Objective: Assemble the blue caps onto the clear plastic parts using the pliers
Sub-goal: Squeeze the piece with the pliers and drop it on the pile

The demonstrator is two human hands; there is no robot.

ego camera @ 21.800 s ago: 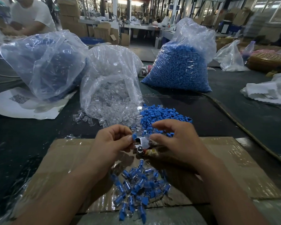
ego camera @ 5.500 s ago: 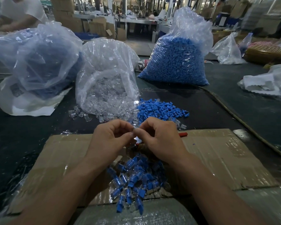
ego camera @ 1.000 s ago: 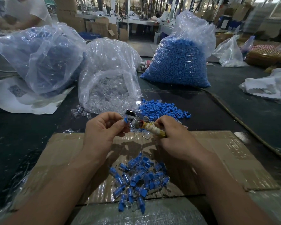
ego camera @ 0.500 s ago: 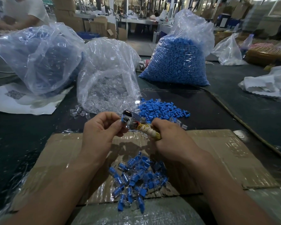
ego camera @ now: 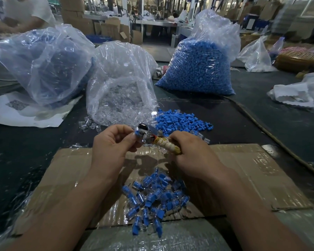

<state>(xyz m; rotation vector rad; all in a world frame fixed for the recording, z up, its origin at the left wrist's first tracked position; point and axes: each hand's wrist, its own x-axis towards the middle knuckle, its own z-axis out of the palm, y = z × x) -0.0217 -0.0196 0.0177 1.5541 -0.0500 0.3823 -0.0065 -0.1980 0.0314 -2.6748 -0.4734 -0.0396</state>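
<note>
Pliers [ego camera: 153, 138], one pair, touch one blue cap [ego camera: 137, 133].

A flattened cardboard sheet [ego camera: 243, 174], glossy with tape, lies on a dark table [ego camera: 25, 151]. At far left a white paper [ego camera: 34, 116] bearing a printed square code lies on the table. A rope [ego camera: 279, 143] runs diagonally along the right. Crumpled white plastic [ego camera: 297, 93] sits at right. Beyond, a person in a white shirt [ego camera: 29, 9] sits near stacked cardboard boxes [ego camera: 76, 15].

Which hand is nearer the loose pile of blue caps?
Right. The right hand, gripping the pliers, sits just in front of the loose blue caps; the left hand is farther left.
</note>
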